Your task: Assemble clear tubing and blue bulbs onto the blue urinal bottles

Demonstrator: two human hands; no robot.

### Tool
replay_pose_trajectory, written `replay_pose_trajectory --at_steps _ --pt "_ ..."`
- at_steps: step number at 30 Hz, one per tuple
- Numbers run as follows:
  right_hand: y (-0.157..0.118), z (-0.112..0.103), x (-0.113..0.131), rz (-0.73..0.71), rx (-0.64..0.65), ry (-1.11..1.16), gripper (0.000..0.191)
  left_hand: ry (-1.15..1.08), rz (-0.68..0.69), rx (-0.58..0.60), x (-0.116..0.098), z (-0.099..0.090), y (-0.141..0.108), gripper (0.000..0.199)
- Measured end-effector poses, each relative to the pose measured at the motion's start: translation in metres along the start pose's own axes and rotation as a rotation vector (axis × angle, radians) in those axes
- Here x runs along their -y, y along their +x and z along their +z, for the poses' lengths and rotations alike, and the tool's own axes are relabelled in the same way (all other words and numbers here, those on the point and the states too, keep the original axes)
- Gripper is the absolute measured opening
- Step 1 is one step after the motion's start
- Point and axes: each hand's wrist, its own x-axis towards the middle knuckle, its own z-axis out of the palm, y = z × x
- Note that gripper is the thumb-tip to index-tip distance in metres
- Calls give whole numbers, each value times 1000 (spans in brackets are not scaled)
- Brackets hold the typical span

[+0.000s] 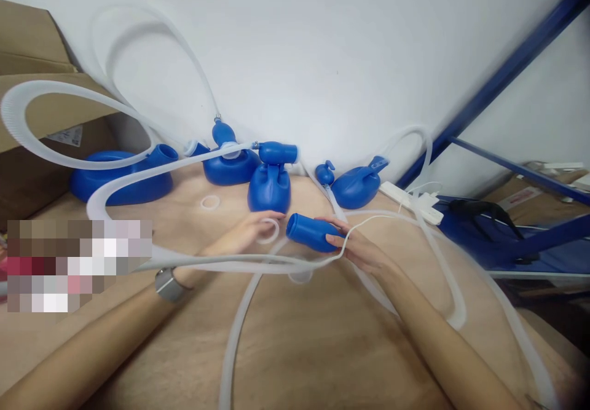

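Over the wooden table, my right hand [364, 247] grips a blue hollow plastic connector [310, 233], its wide open end facing left. My left hand [251, 228] is just left of that opening, with a pale translucent ring [276, 232] held at its fingers. Another such ring [210, 202] lies flat on the table. Behind my hands stands a blue urinal bottle [270, 193], and a similar blue connector [279, 152] with a clear tube clamped to it rests on top. A thin white cable [354, 227] crosses in front of my right hand.
More blue bottles [122, 179] stand along the wall. Long translucent tubes [237, 330] loop over the table [295, 348]. A white power strip [415, 204] lies at the right beside a blue metal rack [502, 78]. At the left is a cardboard box [41, 102].
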Motion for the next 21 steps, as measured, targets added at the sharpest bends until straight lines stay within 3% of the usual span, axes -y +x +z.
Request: replay_pose_trajectory --at_steps 4,7,12,15,21 --pt "11 16 21 -80 22 -127 72 -238 -124 -86 -27 -24 4 36" --pt "25 30 27 -218 19 -246 68 -363 -155 -154 -46 -28 2 34" --pt "46 57 22 -431 -5 -339 69 -360 -20 -303 -47 -5 1 33" --pt "46 71 18 -481 -19 -397 67 -362 34 -285 -44 7 -4 42" --pt "36 82 16 -598 -199 -442 60 -342 119 -239 -50 14 -18 65"
